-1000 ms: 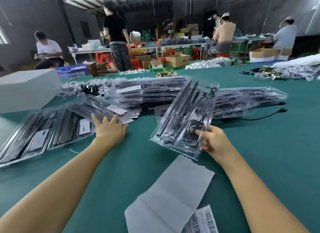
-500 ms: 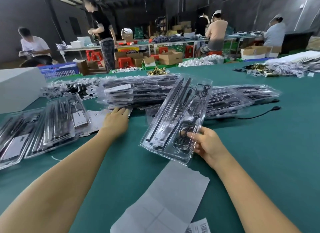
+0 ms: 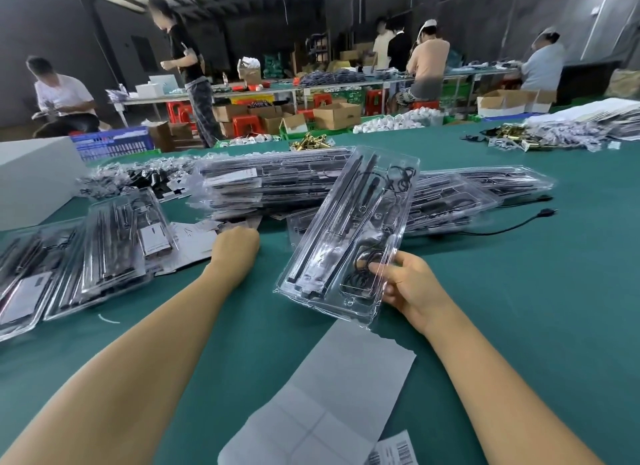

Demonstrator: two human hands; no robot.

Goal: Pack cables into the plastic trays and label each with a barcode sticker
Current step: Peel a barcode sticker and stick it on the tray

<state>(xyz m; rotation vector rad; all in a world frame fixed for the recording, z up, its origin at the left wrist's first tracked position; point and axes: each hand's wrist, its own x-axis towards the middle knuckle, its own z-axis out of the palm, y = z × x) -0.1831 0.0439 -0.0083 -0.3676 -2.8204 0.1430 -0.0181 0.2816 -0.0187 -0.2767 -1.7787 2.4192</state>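
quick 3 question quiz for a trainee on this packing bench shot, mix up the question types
1. True or false: the right hand holds the clear plastic tray by its near end, lifted off the green table.
2. Multiple choice: where does the left hand reach? A) the near edge of the stack of packed trays B) the white box C) the loose black cable
3. Fill in: the printed barcode stickers lie at the ___ edge of the picture, beside the blank backing sheet.

Key: 1 true; 2 A; 3 bottom
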